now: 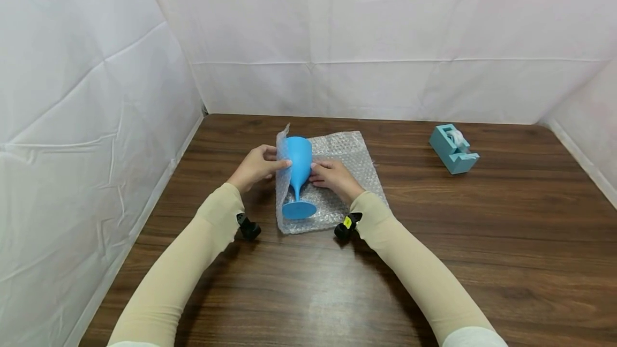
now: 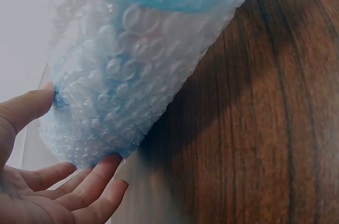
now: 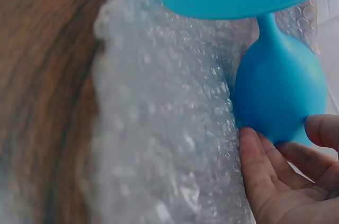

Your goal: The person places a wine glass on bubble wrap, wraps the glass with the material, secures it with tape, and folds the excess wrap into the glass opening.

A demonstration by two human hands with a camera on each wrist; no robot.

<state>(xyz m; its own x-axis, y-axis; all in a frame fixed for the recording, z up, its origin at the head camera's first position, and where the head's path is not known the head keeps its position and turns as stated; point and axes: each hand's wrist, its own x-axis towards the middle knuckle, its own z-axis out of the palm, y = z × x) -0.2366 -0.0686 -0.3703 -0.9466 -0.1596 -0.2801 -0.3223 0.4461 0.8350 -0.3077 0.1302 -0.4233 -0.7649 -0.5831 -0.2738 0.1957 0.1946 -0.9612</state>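
Note:
A blue plastic goblet (image 1: 300,154) lies on its side on a sheet of bubble wrap (image 1: 349,167), its round foot toward me. My left hand (image 1: 255,166) grips the raised left edge of the wrap against the bowl, thumb on the near face and fingers outside. In the left wrist view, blue shows through the wrap (image 2: 119,75) beside the thumb and fingertips. From the other side my right hand (image 1: 336,178) holds the goblet's bowl. The right wrist view shows its thumb and fingers around the bowl (image 3: 280,89), with the fingers low against the wrap.
A teal tape dispenser (image 1: 453,149) with a roll of clear tape stands at the back right of the dark wooden table (image 1: 482,240). White cloth walls (image 1: 376,42) enclose the table at the back, left and right. A small black camera sits on each wrist.

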